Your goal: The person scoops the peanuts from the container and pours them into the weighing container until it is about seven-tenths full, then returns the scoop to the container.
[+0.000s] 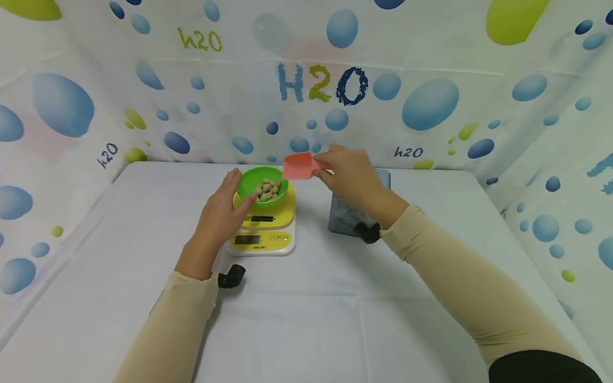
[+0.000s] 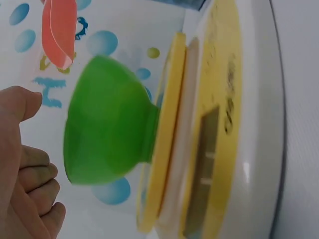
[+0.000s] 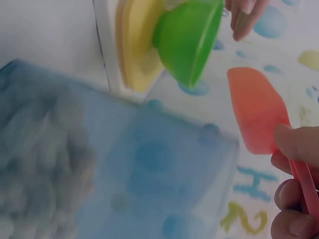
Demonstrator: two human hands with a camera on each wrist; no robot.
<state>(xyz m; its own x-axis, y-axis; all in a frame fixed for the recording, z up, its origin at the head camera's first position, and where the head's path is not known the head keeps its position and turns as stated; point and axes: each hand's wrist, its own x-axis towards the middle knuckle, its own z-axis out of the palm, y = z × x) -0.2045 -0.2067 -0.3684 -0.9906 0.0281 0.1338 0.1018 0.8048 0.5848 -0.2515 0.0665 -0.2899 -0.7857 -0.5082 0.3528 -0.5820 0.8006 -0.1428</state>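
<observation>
A green bowl (image 1: 250, 181) with several pale nut-like pieces (image 1: 267, 189) inside stands on the yellow and white kitchen scale (image 1: 282, 223). My left hand (image 1: 217, 210) is at the bowl's left side. The left wrist view shows a gap between this hand (image 2: 25, 164) and the bowl (image 2: 107, 124), with the thumb extended and the other fingers loosely bent. Between thumb and fingers, my right hand (image 1: 351, 178) grips the handle of a coral-pink scoop (image 1: 298, 166). The scoop is just right of the bowl's rim and raised above the scale. No pieces show in it.
Right of the scale stands a translucent blue container (image 1: 342, 215), partly under my right forearm. Pale lumps (image 3: 45, 164) show blurred through its wall in the right wrist view. A white cloth covers the table (image 1: 297, 319); a dotted curtain (image 1: 230, 106) hangs behind.
</observation>
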